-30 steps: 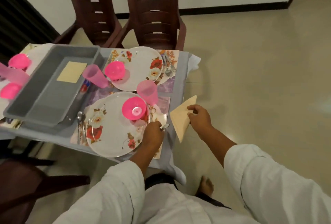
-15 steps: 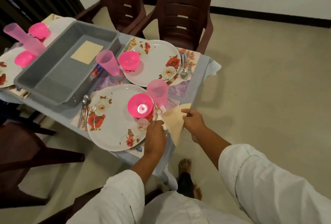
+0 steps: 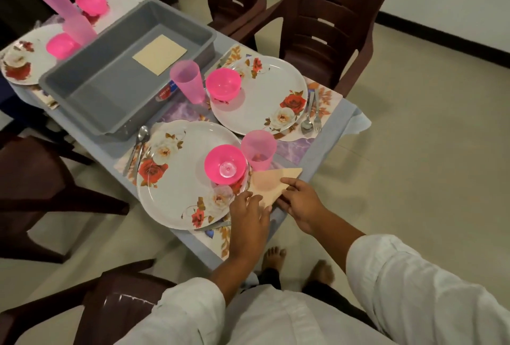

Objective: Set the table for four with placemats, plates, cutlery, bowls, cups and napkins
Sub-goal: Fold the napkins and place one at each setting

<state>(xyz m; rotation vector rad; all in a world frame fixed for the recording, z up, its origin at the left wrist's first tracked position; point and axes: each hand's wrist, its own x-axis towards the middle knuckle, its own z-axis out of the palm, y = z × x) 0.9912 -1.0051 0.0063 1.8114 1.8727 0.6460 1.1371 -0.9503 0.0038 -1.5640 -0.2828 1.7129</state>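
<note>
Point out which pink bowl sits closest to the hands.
The pink bowl on the near plate, right beside the held napkin; the others sit farther away.

My peach napkin (image 3: 271,183), folded into a triangle, lies flat at the near corner of the bench (image 3: 321,151), tucked against the flowered plate (image 3: 176,187) and just below the pink cup (image 3: 258,150). My right fingers (image 3: 289,181) pinch its outer edge; my left fingers (image 3: 244,197) cover its near tip.

Glossy plates (image 3: 190,179), translucent plastic cups (image 3: 258,150), matt tub (image 3: 124,87)
</note>
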